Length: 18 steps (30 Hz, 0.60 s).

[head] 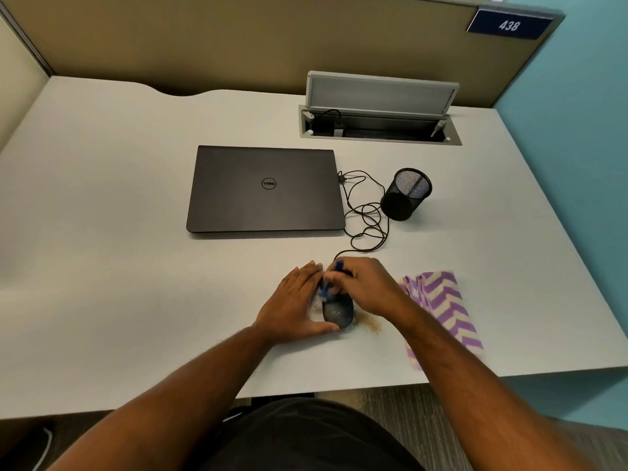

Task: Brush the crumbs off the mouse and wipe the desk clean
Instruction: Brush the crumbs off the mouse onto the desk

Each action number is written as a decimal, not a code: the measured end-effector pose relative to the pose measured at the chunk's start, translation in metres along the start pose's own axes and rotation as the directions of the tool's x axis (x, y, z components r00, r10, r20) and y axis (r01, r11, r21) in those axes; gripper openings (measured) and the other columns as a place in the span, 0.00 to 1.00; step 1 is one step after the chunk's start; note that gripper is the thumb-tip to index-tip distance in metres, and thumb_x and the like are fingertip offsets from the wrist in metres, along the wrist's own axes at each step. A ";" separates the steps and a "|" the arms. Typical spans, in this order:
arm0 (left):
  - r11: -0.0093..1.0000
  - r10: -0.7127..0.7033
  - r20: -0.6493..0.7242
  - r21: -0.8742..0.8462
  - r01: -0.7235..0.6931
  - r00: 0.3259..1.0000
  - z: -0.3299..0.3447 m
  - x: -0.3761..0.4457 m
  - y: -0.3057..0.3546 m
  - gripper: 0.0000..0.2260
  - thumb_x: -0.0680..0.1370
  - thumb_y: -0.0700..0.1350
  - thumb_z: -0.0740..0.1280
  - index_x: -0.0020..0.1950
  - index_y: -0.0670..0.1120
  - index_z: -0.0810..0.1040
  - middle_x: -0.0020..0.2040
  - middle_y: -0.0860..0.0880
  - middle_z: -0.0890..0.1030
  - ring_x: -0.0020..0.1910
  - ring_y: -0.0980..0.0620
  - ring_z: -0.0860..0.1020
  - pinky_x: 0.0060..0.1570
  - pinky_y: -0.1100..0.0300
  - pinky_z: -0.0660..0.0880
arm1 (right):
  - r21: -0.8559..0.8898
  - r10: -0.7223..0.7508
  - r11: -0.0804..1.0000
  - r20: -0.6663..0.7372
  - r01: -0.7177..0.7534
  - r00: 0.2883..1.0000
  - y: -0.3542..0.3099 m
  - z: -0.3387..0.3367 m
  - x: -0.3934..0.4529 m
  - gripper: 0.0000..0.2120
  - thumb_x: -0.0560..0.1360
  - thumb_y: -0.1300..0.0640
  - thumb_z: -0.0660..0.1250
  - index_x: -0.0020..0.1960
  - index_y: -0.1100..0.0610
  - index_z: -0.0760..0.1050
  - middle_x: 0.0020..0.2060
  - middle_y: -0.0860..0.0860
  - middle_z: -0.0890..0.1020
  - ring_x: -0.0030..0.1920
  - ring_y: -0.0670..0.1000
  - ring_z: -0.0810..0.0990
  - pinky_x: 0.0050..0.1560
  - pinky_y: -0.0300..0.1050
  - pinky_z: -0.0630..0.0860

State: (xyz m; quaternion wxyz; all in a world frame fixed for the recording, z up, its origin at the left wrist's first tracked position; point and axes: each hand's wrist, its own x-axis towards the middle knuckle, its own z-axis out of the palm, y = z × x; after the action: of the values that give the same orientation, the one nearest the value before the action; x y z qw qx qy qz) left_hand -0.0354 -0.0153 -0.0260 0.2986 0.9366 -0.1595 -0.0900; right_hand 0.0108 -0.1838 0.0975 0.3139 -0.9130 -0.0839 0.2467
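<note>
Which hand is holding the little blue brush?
The right hand grips the blue brush; the left hand lies flat against the mouse.

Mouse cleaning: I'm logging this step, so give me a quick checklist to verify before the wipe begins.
1. Mouse steadied by left hand: ok.
2. Blue brush gripped in right hand: ok.
3. Mouse top free of crumbs: cannot tell, partly hidden.
4. Crumbs gone from the desk: not ok, a patch lies right of the mouse.
5. Striped cloth at hand: ok, right of the crumbs.
</note>
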 end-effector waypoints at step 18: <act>1.000 -0.012 0.015 0.008 0.012 1.000 -0.001 0.001 0.001 0.51 0.69 0.78 0.65 0.82 0.51 0.54 0.83 0.53 0.53 0.82 0.54 0.49 0.79 0.56 0.45 | 0.071 0.096 0.994 -0.186 -0.084 0.978 0.017 -0.003 0.002 0.11 0.81 0.51 0.64 0.56 0.57 0.79 0.45 0.53 0.85 0.46 0.51 0.83 0.54 0.46 0.80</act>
State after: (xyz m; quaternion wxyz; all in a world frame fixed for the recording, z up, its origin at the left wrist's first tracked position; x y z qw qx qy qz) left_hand -0.0347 -0.0157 -0.0247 0.2931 0.9380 -0.1565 -0.0984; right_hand 0.0139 -0.1981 0.0888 0.3374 -0.9249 -0.0044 0.1752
